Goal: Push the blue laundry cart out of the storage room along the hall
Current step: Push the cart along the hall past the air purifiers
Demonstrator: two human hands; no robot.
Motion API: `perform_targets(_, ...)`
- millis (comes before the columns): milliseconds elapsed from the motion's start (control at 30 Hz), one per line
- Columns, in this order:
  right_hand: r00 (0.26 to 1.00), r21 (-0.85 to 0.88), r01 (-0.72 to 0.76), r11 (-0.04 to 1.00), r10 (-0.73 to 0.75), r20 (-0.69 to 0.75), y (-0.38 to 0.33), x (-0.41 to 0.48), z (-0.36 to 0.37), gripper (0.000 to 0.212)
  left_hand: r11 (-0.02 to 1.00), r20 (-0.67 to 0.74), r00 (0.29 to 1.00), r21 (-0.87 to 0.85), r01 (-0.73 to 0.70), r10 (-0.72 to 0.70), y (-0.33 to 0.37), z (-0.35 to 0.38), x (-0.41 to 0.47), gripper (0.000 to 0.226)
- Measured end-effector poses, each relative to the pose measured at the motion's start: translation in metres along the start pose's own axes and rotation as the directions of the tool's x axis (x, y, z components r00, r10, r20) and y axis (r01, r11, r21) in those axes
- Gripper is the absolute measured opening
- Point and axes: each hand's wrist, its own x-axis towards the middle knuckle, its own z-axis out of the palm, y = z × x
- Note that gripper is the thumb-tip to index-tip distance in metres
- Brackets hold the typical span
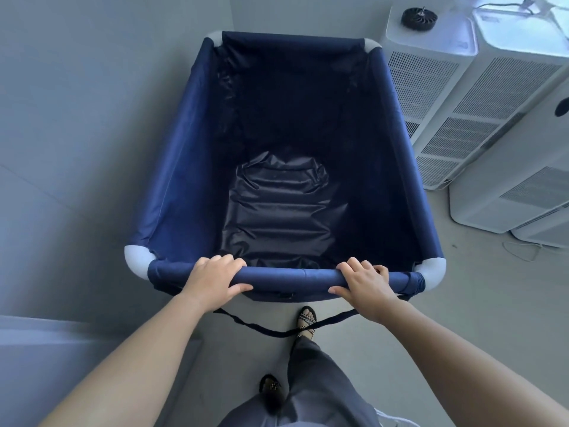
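The blue laundry cart [184, 167] fills the middle of the head view, a deep fabric bin with white corner pieces and a dark lining, nothing inside it. My left hand [212, 277] grips the near top rail [292, 277] left of centre, fingers over the top and thumb underneath. My right hand [365, 283] grips the same rail right of centre in the same way. A dark strap [264, 329] hangs in a loop below the rail, in front of my sandalled feet.
A grey wall [77, 103] runs close along the cart's left side and a ledge [61, 349] juts out at lower left. Several white air purifier units [446, 97] stand close to the cart's right side, with thin cables on the floor [520, 251].
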Motion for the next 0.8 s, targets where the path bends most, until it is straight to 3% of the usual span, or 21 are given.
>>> perform_targets(800,0.999,-0.049,0.035,0.998,-0.034,0.009,0.063,0.189,-0.076,0.049,0.990,0.006,0.991,-0.048,0.135,-0.135,-0.029,-0.056,0.177,0.044)
